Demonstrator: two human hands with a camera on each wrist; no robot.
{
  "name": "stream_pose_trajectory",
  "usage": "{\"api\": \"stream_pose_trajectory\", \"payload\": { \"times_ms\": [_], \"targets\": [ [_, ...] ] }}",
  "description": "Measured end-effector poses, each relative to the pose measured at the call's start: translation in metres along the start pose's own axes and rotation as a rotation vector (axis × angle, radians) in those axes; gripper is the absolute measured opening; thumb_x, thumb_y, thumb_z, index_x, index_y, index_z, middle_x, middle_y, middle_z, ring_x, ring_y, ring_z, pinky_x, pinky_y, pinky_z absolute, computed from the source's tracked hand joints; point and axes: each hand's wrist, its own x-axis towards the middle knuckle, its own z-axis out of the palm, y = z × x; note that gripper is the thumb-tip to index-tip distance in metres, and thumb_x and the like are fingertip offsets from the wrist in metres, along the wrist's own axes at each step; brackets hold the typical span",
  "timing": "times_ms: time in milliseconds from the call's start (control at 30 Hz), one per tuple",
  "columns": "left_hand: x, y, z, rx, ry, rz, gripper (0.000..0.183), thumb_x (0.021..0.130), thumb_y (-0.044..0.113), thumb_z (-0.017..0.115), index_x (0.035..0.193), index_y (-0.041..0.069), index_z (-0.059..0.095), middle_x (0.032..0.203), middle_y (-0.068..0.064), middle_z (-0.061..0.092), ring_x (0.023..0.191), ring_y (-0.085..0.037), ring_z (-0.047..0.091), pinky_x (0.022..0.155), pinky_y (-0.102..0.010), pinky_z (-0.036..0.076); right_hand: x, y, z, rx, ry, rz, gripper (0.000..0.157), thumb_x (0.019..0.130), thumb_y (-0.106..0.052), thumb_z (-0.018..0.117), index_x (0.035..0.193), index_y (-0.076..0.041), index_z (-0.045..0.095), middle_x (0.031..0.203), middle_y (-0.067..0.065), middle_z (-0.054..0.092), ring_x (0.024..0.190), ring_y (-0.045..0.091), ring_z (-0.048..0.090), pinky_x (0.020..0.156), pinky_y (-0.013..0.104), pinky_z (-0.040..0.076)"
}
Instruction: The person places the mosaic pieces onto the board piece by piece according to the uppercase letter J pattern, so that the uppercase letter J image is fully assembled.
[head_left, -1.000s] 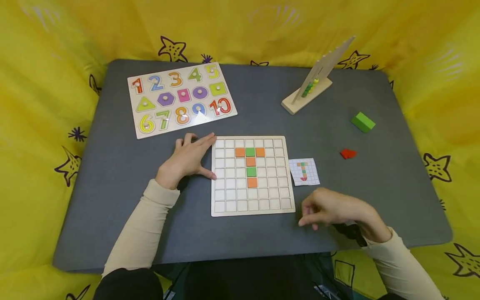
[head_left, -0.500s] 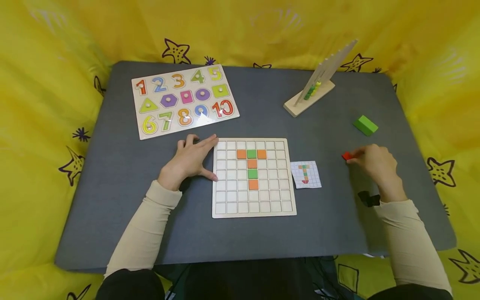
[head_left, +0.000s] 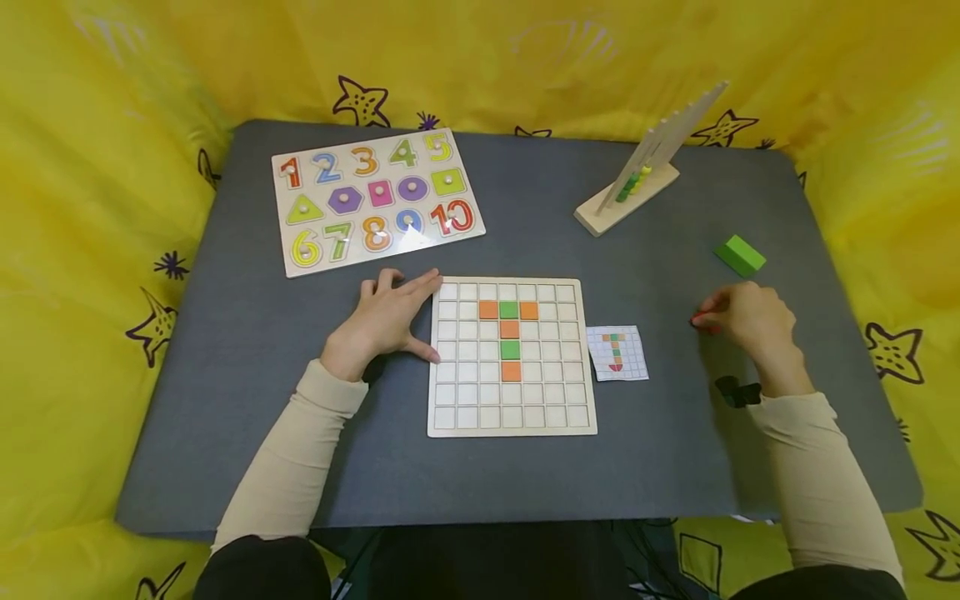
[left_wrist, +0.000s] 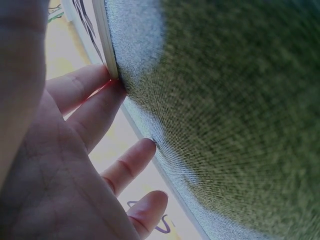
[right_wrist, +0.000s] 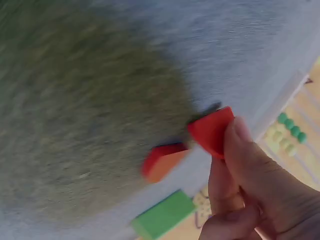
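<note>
My right hand [head_left: 753, 323] pinches a red quarter-circle block [right_wrist: 214, 131] between thumb and fingers, low over the table at the right. A second red quarter-circle block [right_wrist: 164, 161] lies on the table beside it in the right wrist view. My left hand [head_left: 378, 325] rests with spread fingers at the left edge of a wooden grid board [head_left: 512, 432]; its fingertips touch the board's edge in the left wrist view. Orange and green squares form a T on the board, one of them a green square [head_left: 509, 350]. A pattern card [head_left: 634, 353] showing a similar figure with a red tip lies at its right.
A number puzzle board [head_left: 386, 202] lies at the back left. The wooden bead stand [head_left: 627, 200] with green and yellow beads rises at the back right. Green blocks [head_left: 741, 255] sit beyond my right hand. Yellow cloth [head_left: 480, 58] hangs around the table [head_left: 525, 483].
My right hand has moved from beside the board out to the right and forward to the red blocks, and now pinches one. My left hand stays at the board's edge.
</note>
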Motion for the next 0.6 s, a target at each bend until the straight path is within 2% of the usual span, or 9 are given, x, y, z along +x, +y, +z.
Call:
{"api": "stream_pose_trajectory", "payload": {
  "times_ms": [100, 200, 267, 400, 533, 600],
  "targets": [
    [0.000, 0.001, 0.000, 0.004, 0.002, 0.001, 0.124, 0.065, 0.051, 0.094, 0.164, 0.015, 0.029, 0.175, -0.003, 0.023, 0.148, -0.046, 0.022, 0.108, -0.060, 0.024, -0.005, -0.012, 0.001, 0.042, 0.010, -0.077, 0.033, 0.091, -0.035, 0.078, 0.110, -0.008, 0.078, 0.103, 0.017, 0.080, 0.093, 0.043, 0.065, 0.062, 0.041, 0.044],
    [-0.001, 0.001, -0.001, 0.005, 0.001, 0.000, 0.124, 0.065, 0.051, 0.094, 0.165, 0.015, 0.029, 0.175, -0.003, 0.023, 0.148, -0.046, 0.022, 0.108, -0.060, 0.025, -0.011, -0.033, 0.008, 0.088, -0.011, -0.177, 0.031, 0.090, -0.032, 0.081, 0.109, -0.008, 0.081, 0.102, 0.015, 0.081, 0.088, 0.029, 0.068, 0.063, 0.031, 0.041],
    [0.000, 0.001, 0.000, 0.008, -0.001, 0.000, 0.124, 0.066, 0.051, 0.094, 0.165, 0.015, 0.029, 0.175, -0.003, 0.022, 0.148, -0.046, 0.022, 0.108, -0.060, 0.025, -0.015, -0.050, 0.014, 0.114, -0.042, -0.236, 0.026, 0.087, -0.031, 0.083, 0.102, -0.009, 0.084, 0.098, 0.013, 0.082, 0.084, 0.019, 0.067, 0.066, 0.027, 0.041],
    [0.000, 0.001, 0.000, 0.009, -0.010, -0.001, 0.124, 0.067, 0.051, 0.094, 0.165, 0.015, 0.028, 0.175, -0.003, 0.021, 0.149, -0.046, 0.022, 0.108, -0.060, 0.025, -0.026, -0.086, 0.028, 0.178, -0.151, -0.351, 0.016, 0.086, -0.024, 0.085, 0.093, -0.009, 0.085, 0.087, 0.010, 0.082, 0.071, 0.007, 0.059, 0.062, 0.023, 0.040],
    [0.000, 0.001, -0.001, 0.017, -0.014, 0.001, 0.124, 0.067, 0.052, 0.093, 0.165, 0.014, 0.028, 0.175, -0.003, 0.021, 0.149, -0.045, 0.022, 0.108, -0.059, 0.025, -0.037, -0.122, 0.045, 0.248, -0.286, -0.453, 0.009, 0.086, -0.019, 0.084, 0.089, -0.010, 0.083, 0.081, 0.003, 0.080, 0.067, 0.006, 0.057, 0.060, 0.021, 0.041],
    [0.000, 0.000, -0.001, 0.025, -0.015, 0.001, 0.123, 0.067, 0.053, 0.092, 0.165, 0.014, 0.028, 0.175, -0.003, 0.021, 0.149, -0.045, 0.022, 0.107, -0.059, 0.026, -0.043, -0.142, 0.054, 0.262, -0.337, -0.474, 0.007, 0.086, -0.020, 0.084, 0.087, -0.013, 0.083, 0.080, 0.000, 0.079, 0.068, 0.006, 0.057, 0.061, 0.020, 0.042]
  ]
}}
